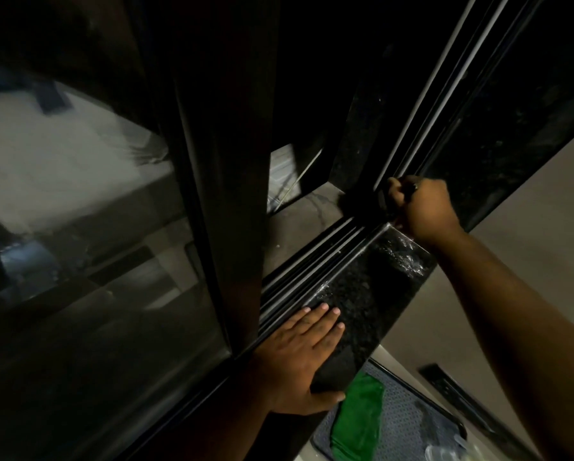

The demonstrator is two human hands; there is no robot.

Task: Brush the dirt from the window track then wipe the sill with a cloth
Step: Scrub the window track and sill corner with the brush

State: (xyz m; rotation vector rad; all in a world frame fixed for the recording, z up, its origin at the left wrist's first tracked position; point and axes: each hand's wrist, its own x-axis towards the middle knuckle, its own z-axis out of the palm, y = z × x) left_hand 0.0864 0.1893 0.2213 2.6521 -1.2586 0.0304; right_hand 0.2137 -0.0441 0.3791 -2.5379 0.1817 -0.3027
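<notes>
My left hand (299, 357) lies flat with straight fingers on the black speckled stone sill (372, 294), its fingertips reaching the window track (309, 267). My right hand (422, 207) is curled into a fist around a dark brush (362, 204) at the far corner of the track, where the bottom rails meet the upright frame. The brush head is blurred and dark against the frame. A green cloth (358, 424) lies below the sill on a grey patterned mat. White specks of dirt show on the sill near my right wrist.
The sliding window pane (96, 227) with its dark frame fills the left side. A grey mat (408, 427) lies below the sill, with a clear plastic item at its lower right corner. A beige wall (511, 227) lies to the right.
</notes>
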